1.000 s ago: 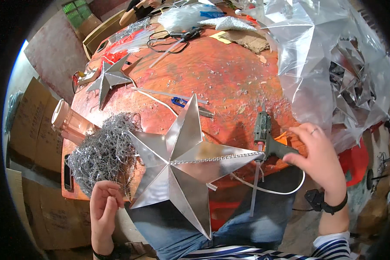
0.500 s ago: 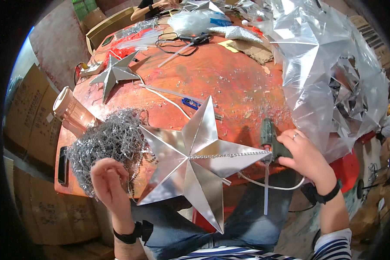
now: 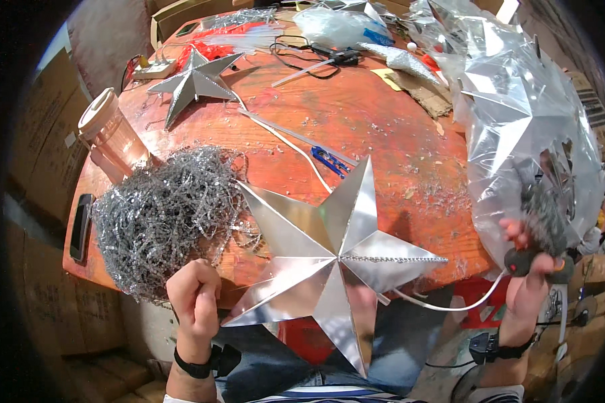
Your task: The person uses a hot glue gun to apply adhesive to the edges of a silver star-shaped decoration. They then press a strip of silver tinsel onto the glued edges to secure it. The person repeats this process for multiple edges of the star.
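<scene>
A large silver star (image 3: 309,269) with folded points sits over the table's near edge, partly above my lap. Along its right-pointing ridge runs a strip of silver bead trim (image 3: 396,259). My right hand (image 3: 527,269) is closed round a dark glue gun (image 3: 543,213), raised right of the star and smeared by motion. A white cord (image 3: 450,308) hangs between the gun and the star. My left hand (image 3: 195,292) is curled into a fist beside a heap of silver bead strands (image 3: 165,215), left of the star; what its fingers hold, if anything, is hidden.
A lidded pink cup (image 3: 114,131) and a phone (image 3: 81,227) stand near the left edge. Blue snips (image 3: 329,161) lie behind the star, and a smaller star (image 3: 194,84) farther back. Clear plastic bags of stars (image 3: 517,127) fill the right side.
My right hand has swung right with the glue gun, away from the star's tip. My left hand has closed into a fist. The view has shifted, with the star lower and farther right.
</scene>
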### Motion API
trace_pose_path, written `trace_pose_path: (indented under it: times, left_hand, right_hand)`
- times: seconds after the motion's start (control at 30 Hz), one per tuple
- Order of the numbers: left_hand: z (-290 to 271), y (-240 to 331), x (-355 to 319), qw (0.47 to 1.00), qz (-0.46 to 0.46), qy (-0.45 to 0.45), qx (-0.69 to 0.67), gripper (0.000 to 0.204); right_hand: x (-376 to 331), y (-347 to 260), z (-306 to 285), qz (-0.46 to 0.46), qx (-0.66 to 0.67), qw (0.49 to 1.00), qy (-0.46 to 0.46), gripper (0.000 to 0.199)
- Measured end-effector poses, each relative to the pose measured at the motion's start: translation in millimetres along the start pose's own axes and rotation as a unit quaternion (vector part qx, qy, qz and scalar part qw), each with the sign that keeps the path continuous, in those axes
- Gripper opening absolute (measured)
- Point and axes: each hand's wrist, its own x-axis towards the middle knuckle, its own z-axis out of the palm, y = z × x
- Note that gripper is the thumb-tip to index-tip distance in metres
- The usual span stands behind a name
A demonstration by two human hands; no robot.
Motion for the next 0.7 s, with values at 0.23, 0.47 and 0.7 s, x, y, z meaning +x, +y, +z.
trace_pose_path:
  times: [0.23, 0.47, 0.7]
  left_hand:
    - [-1, -1, 4, 0.999, -0.038, -0.009, 0.034, 0.01]
    - [0, 1, 3, 0.998, -0.039, 0.035, -0.019, 0.017]
    - [1, 0, 6, 0.997, -0.057, 0.022, -0.045, 0.021]
  right_hand:
    - [31, -29, 67, -0.159, -0.199, 0.929, -0.269, 0.068]
    - [41, -12, 72, -0.171, -0.176, 0.915, -0.32, 0.068]
    - [42, 0, 67, -0.177, -0.18, 0.91, -0.33, 0.044]
